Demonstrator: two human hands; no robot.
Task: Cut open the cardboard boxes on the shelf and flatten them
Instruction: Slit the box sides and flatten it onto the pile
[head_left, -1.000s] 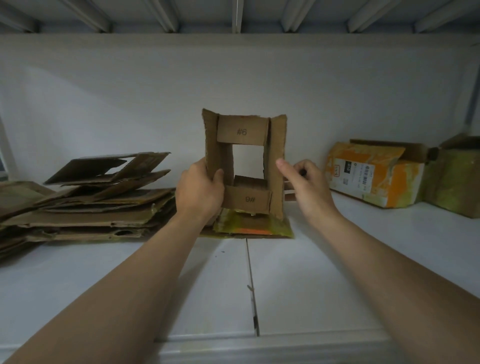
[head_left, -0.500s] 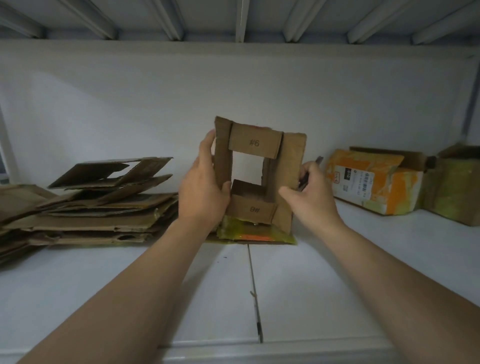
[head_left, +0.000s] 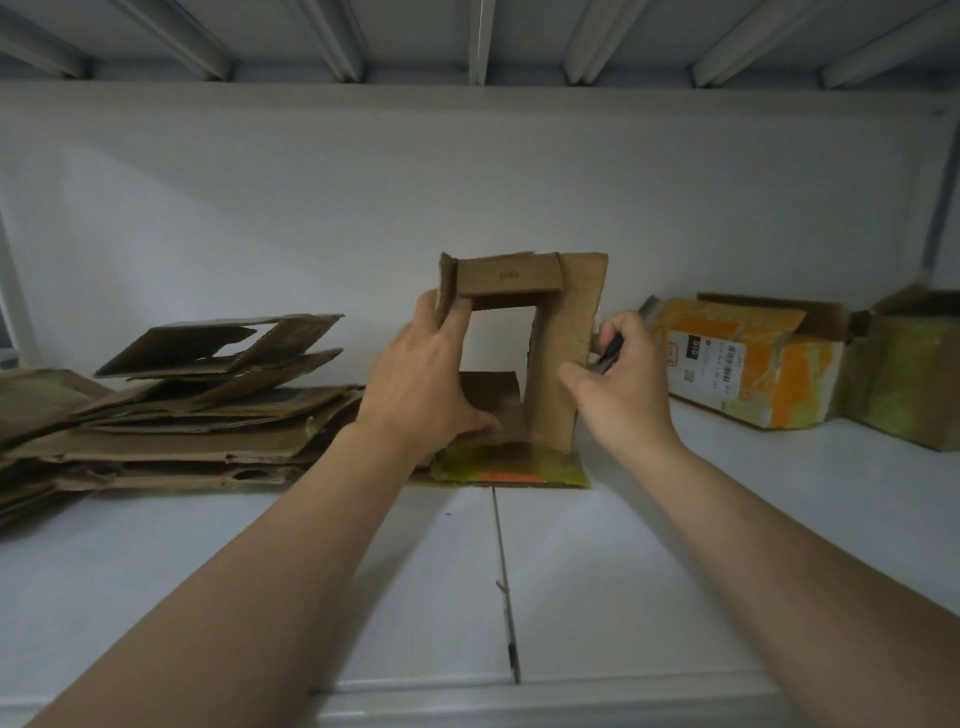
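On the shelf (head_left: 675, 545), an opened box (head_left: 566, 353) is gripped by left hand (head_left: 421, 389) and right hand (head_left: 623, 384), cutter (head_left: 610, 351) held too; pressing flat seems due.

A storeroom, by the look of it: white metal shelving (head_left: 675, 545), flattened cardboard (head_left: 176, 415) heaped at left, worn parcel boxes with shipping labels (head_left: 748, 364) along the right.

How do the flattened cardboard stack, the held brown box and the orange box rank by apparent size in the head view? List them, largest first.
1. flattened cardboard stack, clearly the largest.
2. held brown box and orange box: about alike. One is taller and the other wider, so I won't rank them.
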